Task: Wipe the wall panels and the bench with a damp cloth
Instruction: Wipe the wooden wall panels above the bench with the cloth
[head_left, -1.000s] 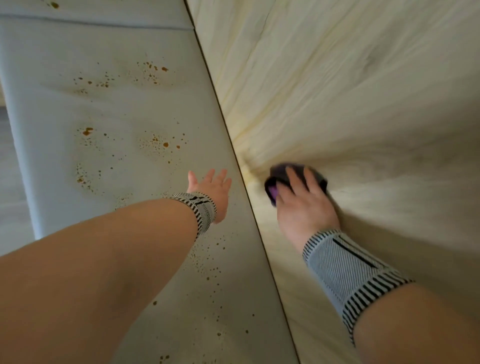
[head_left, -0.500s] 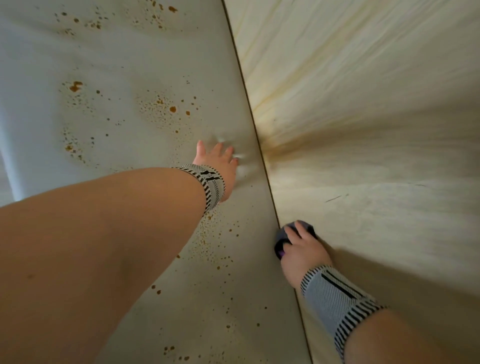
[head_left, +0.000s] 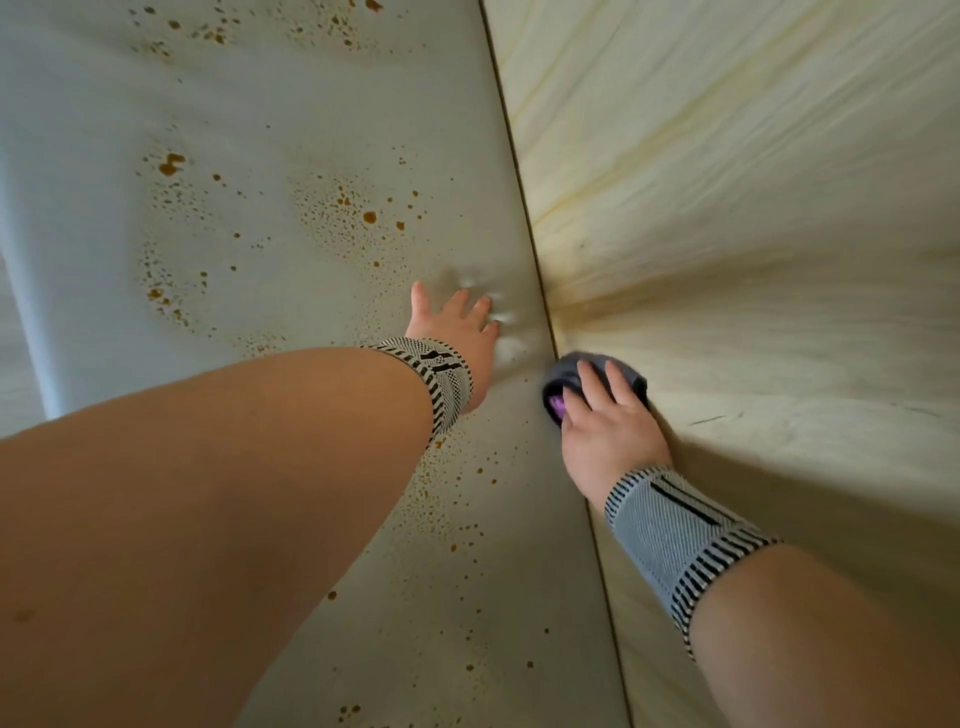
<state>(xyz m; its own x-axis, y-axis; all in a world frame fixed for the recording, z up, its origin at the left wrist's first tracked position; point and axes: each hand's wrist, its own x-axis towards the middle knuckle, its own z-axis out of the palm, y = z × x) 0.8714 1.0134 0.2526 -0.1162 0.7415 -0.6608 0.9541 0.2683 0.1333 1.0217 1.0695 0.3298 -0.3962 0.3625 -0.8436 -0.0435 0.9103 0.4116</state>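
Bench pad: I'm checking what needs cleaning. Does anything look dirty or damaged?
Yes. Brown specks and blotches dot the pale bench, unwiped. The left hand dents the pad; the right hand presses the cloth on the wall.

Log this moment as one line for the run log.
right hand presses cloth on wall panel | left hand braces on stained bench

Our right hand (head_left: 608, 421) has slid the cloth (head_left: 592, 382) back up the wall panel (head_left: 753, 234), away from us, alongside the seam with the bench (head_left: 260, 130).
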